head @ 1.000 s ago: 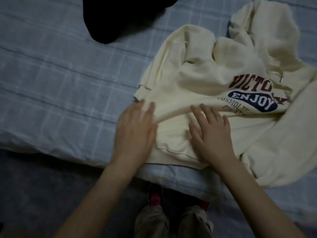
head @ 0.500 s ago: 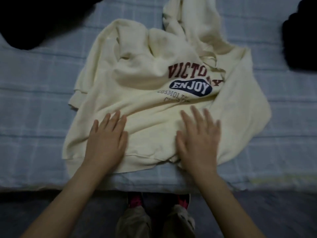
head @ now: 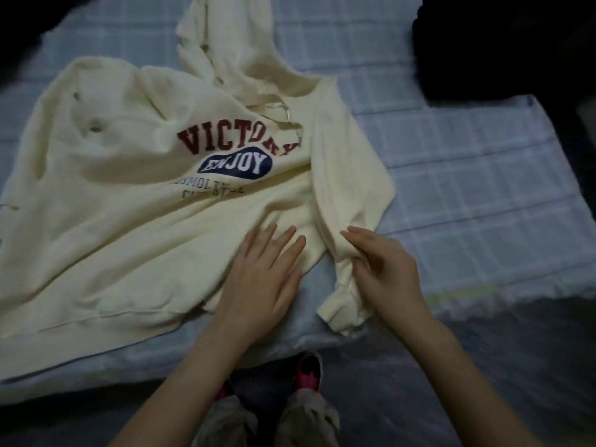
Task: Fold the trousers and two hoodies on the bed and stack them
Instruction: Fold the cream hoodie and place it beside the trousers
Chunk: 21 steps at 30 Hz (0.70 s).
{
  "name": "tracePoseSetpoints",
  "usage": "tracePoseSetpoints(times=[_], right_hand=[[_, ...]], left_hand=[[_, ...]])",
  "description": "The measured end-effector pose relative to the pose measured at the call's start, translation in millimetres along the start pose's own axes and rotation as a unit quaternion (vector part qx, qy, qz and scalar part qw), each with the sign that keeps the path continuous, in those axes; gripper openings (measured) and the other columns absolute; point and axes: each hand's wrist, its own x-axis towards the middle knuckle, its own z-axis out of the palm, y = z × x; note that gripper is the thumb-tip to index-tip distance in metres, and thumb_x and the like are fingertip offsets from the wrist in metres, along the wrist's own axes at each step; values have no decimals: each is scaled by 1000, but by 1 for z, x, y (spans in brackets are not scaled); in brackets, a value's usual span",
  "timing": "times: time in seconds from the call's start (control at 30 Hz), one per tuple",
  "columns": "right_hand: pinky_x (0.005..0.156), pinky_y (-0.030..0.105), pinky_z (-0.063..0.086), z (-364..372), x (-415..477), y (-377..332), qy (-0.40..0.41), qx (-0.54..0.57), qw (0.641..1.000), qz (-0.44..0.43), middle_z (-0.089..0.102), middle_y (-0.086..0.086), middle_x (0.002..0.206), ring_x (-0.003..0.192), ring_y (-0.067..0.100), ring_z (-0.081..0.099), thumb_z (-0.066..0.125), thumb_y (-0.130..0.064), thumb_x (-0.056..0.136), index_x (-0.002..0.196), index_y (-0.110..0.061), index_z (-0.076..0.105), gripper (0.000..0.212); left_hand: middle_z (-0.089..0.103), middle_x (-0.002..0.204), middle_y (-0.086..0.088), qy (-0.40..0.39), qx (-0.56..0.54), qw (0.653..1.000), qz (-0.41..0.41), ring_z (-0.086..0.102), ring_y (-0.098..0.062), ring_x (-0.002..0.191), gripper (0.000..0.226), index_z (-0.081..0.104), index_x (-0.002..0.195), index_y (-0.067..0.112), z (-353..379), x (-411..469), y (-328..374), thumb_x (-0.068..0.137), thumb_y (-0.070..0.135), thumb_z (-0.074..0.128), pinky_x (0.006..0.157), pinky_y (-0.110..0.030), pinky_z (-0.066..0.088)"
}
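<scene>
**Cream hoodie: sleeve fold under way**

The cream hoodie (head: 135, 195) lies print-up and creased on the bed (head: 467, 188). The left hand (head: 261, 279) is flat with straight fingers, pressing the hoodie by its hem. The right hand (head: 383, 272) pinches the hoodie's sleeve (head: 348, 175) near the cuff.

Recommended: keep the body pinned and lay the sleeve taut across the print.

A dark garment (head: 500, 43) lies beyond the hoodie, well apart and, in my judgement, not obstructing.

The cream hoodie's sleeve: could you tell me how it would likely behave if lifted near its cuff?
Probably floppy: the sleeve bunches and creases where the right hand pinches it. It would likely hang limp and tug the cream hoodie along unless the flat left hand pins the body. Its thick-looking cloth probably won't slide on the bed.
</scene>
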Motion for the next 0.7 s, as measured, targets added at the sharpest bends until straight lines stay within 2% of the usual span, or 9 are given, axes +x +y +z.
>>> tracePoseSetpoints(times=[0.1,0.17,0.23,0.3,0.37,0.4,0.53,0.63,0.7], right_hand=[[99,21,40,-38,-2,30,-12,-32,999,-25,68,8,124,112,23,61,66,22,70,119,-11,72,59],[99,22,40,-65,3,54,-7,-46,998,-33,68,12,122,110,24,62,62,20,71,117,-7,72,54],[101,22,40,-98,14,81,33,-62,998,-4,68,13,121,113,22,60,57,15,71,115,-5,72,51],[105,34,40,-127,33,107,70,-110,989,68,66,15,127,119,32,59,56,14,76,117,-6,71,47],[110,49,36,-136,50,116,58,-184,974,118,54,22,141,129,44,49,58,1,84,126,-6,66,43],[111,54,33,-130,55,111,44,-209,971,110,48,25,145,132,48,43,57,-6,86,131,-5,62,45],[110,59,35,-57,40,64,-44,-155,986,-45,50,26,142,131,47,46,56,-9,82,133,-3,60,51],[112,52,36,0,14,34,-136,-87,985,-60,46,19,148,137,38,43,59,-6,89,138,-7,56,50],[115,48,33,22,7,26,-164,-59,984,-38,40,16,153,142,34,37,57,-6,93,144,-9,50,51]], left_hand=[[47,149,-9,-17,6,1000,-11,38,-32,141,54,51,142,15,16,21,21,97,35,29,117,-53,24],[43,152,-7,-28,20,999,-21,33,-31,144,58,47,145,18,26,34,27,96,39,26,119,-52,18],[39,155,-5,-37,39,998,-26,30,-30,145,60,43,148,20,36,45,27,95,43,24,120,-50,13],[33,158,-4,-55,46,997,-39,23,-28,148,58,38,150,21,45,52,22,98,44,27,120,-47,8],[25,161,-1,-70,49,995,-44,14,-25,151,54,32,152,23,52,54,19,102,42,36,121,-44,3],[23,162,-1,-73,46,996,-39,12,-24,151,55,30,153,23,53,53,18,102,41,39,122,-43,3],[36,156,-5,-44,38,997,-50,26,-26,147,60,42,148,15,44,32,7,96,47,43,121,-43,18],[49,147,-10,-26,76,995,-60,43,-30,138,59,55,137,10,33,-4,-8,90,45,51,112,-45,35],[59,136,-16,-21,108,993,-32,55,-35,126,45,63,128,4,30,-20,-19,88,25,59,101,-48,47]])
